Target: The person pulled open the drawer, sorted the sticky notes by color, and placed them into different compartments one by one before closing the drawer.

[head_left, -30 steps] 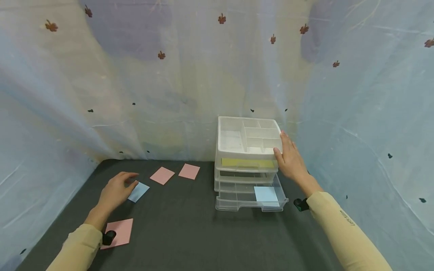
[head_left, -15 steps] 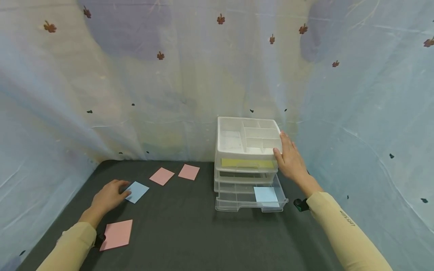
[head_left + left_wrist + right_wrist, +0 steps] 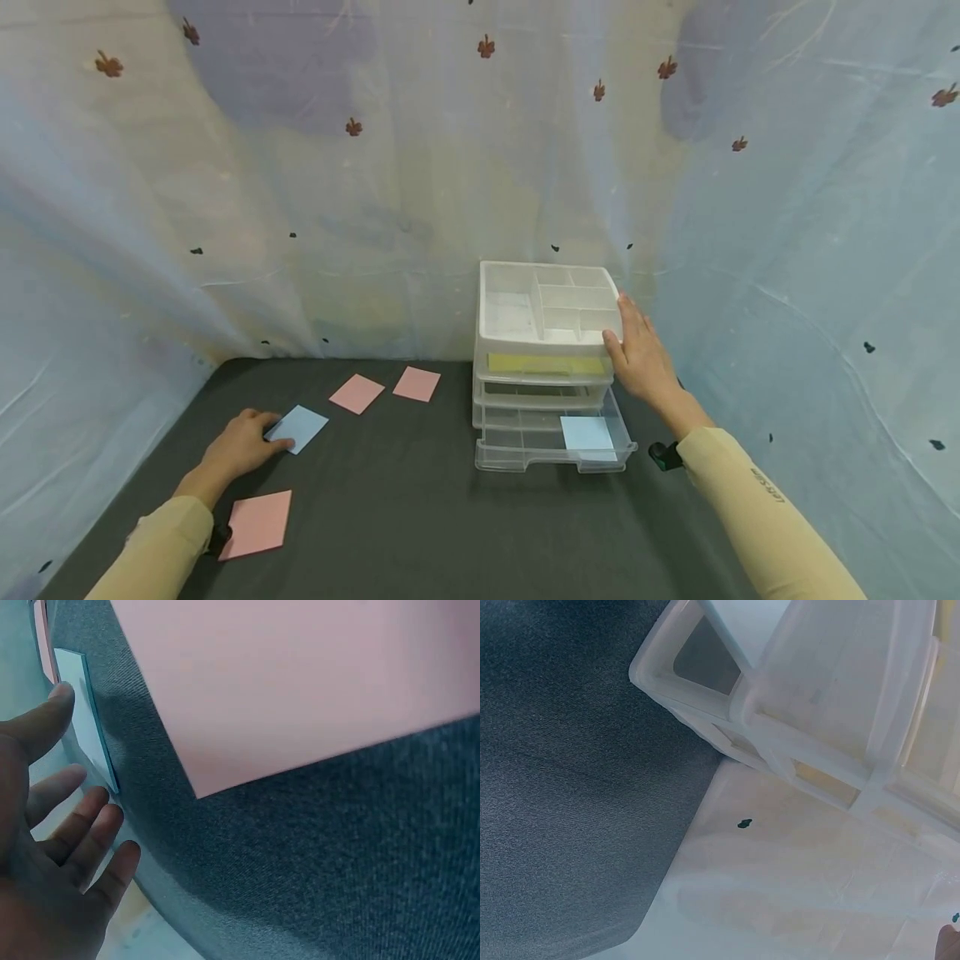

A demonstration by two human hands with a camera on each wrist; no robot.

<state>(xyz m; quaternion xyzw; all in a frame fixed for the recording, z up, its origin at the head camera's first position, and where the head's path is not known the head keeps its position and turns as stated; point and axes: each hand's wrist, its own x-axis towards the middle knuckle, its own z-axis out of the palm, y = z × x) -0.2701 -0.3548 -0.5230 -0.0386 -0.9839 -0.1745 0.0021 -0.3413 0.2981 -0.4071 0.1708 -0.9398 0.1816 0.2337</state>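
Observation:
My left hand (image 3: 238,450) reaches to a light blue sticky note pad (image 3: 302,427) on the dark cloth, thumb and fingertips at its left corner. In the left wrist view the thumb and fingers are spread apart beside the blue pad (image 3: 88,724). My right hand (image 3: 642,354) lies with straight fingers against the right side of a white drawer unit (image 3: 551,342), near its divided top tray. The unit's bottom clear drawer (image 3: 525,457) is pulled out, with another blue pad (image 3: 587,433) inside. Something yellow (image 3: 543,364) shows in the top drawer.
Two pink sticky note pads (image 3: 357,393) lie toward the back of the dark table (image 3: 375,517). Another pink pad (image 3: 258,521) is beside my left wrist. A patterned curtain (image 3: 420,200) hangs behind the table and along its sides.
My left hand has moved left and down from above the blue pad to its left corner. The right hand stays at the drawer unit.

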